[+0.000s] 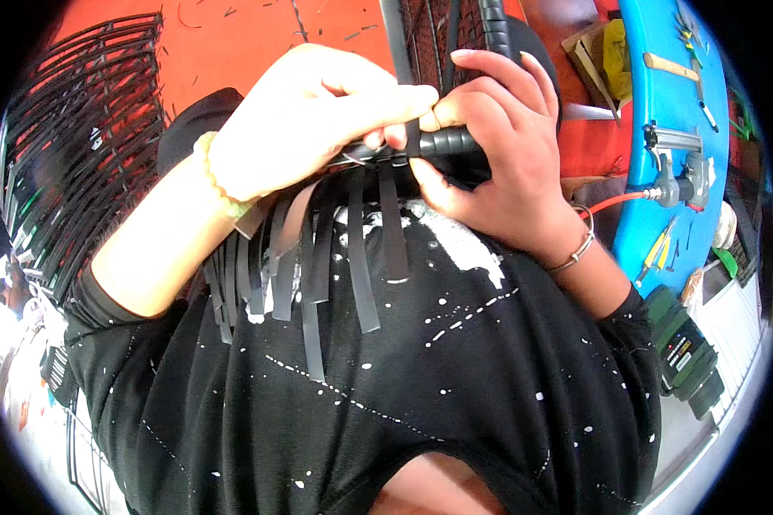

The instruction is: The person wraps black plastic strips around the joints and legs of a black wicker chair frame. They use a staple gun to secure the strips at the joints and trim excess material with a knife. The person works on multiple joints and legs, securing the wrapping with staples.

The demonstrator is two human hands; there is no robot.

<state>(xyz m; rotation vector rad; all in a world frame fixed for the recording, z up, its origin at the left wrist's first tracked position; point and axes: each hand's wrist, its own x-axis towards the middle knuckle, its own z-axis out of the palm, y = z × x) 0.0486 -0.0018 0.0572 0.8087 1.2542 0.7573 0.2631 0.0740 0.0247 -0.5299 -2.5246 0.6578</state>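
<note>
A black frame lies in front of my chest, with a wrapped crossbar [452,142] near me and another wrapped bar [496,27] running away from me. My left hand [305,116] is closed at the crossbar, thumb and fingers pinching a flat black strip [413,137] that passes over the bar. Beside it my right hand [515,150] curls round the crossbar's right part, fingertips close to the left ones. Several loose black strip ends [358,257] hang from the bar over my black shirt. The pinched end of the strip is hidden by my fingers.
At the left stands a stack of black curved frames [86,146]. Strip scraps lie on a red surface [232,39]. The blue table [640,34] at right bears a hammer [672,67], a metal air tool [680,176] and yellow-handled pliers [659,249]. A dark green device [683,348] sits below.
</note>
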